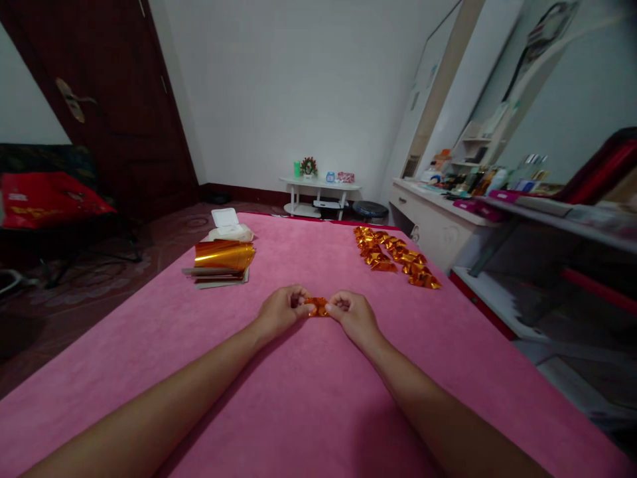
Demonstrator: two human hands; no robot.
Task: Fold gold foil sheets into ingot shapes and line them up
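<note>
Nearest, two bare forearms stretch out over the pink cloth (pixel 318 411) that covers the whole work surface. At their ends the left hand (pixel 281 310) and the right hand (pixel 353 313) meet near the middle of the cloth, each with its fingers pinched shut on one end of a small piece of gold foil (pixel 317 307), which sits low between them, at or just above the cloth. It looks already creased and bunched, so the fold seems partly made rather than finished.

Beyond the hands to the right, well apart from them, lie the folded gold pieces (pixel 395 256) in two loose rows: I count more than a dozen, which I take as the work done so far. To the left, near the far edge, sits a stack of flat gold sheets (pixel 223 257), fairly thick, so by my reckoning a good deal is left. Just behind it rests a white box (pixel 227 224) with its lid up.

Past the cloth stand a small white table (pixel 318 189) against the wall and a dark door (pixel 114 99).
</note>
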